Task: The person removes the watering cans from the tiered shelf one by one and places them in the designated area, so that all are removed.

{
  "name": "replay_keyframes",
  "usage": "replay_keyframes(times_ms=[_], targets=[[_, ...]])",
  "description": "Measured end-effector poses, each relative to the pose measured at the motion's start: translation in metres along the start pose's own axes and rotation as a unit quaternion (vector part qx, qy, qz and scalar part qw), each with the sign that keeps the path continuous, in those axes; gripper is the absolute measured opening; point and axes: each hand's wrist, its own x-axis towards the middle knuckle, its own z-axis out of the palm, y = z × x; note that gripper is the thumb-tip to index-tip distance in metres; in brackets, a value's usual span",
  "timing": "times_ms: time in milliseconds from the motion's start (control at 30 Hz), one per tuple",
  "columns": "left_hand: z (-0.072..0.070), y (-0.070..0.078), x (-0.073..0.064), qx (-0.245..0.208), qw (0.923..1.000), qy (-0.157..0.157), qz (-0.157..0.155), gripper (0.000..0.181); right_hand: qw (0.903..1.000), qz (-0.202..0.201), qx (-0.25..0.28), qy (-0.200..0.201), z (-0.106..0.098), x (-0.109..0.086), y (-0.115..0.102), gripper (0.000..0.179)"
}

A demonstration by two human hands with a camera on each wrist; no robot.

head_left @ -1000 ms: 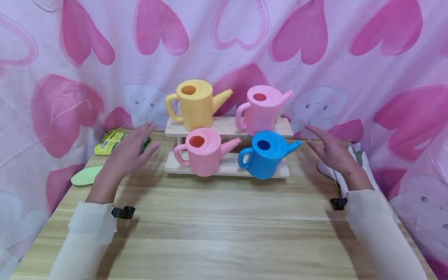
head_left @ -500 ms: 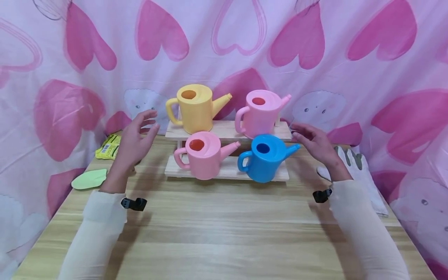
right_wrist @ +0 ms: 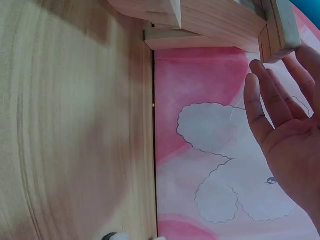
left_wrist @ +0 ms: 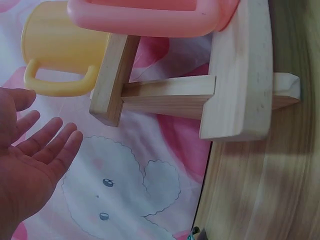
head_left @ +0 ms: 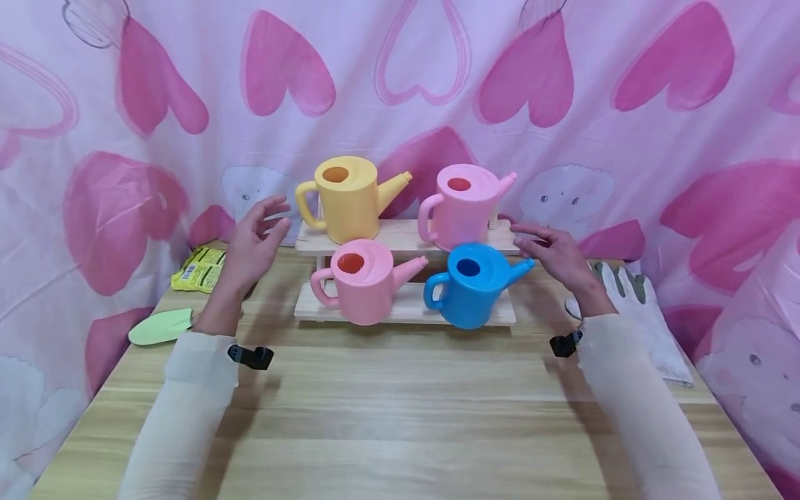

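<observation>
A two-step wooden rack (head_left: 400, 236) bears several toy watering cans. On its upper step stand a yellow watering can (head_left: 352, 208) and a pink watering can (head_left: 461, 215); the lower step has another pink watering can (head_left: 365, 295) and a blue watering can (head_left: 471, 295). My left hand (head_left: 255, 239), fingers relaxed and palm facing inward, is left of the yellow can's handle and holds nothing. At the rack's right side is my right hand (head_left: 556, 255), its fingertips right at the upper step's end (right_wrist: 281, 35) in the right wrist view, with relaxed fingers.
At the left lie a yellow packet (head_left: 198, 269) and a light green trowel blade (head_left: 161, 326), partly behind my left arm. White gloves (head_left: 650, 326) with grey-green patches lie at the right. A pink heart-patterned curtain (head_left: 406, 62) hangs behind the table (head_left: 400, 410).
Both hands have moved inward toward the rack's two ends, and their fingers have bent a little. The cans keep their places on the rack; the head view has tilted slightly.
</observation>
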Motion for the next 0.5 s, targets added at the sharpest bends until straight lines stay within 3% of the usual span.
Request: replay_keyframes(times_ms=[267, 500], targets=[[0.009, 0.003, 0.005, -0.06, 0.9982, -0.005, 0.006, 0.051, 0.9998, -0.008, 0.015, 0.009, -0.001, 0.004, -0.001, 0.055], [0.014, 0.004, 0.009, -0.075, 0.9971, 0.004, -0.001, 0.048, 0.9995, -0.01, 0.025, 0.017, 0.003, 0.005, 0.0, 0.05]])
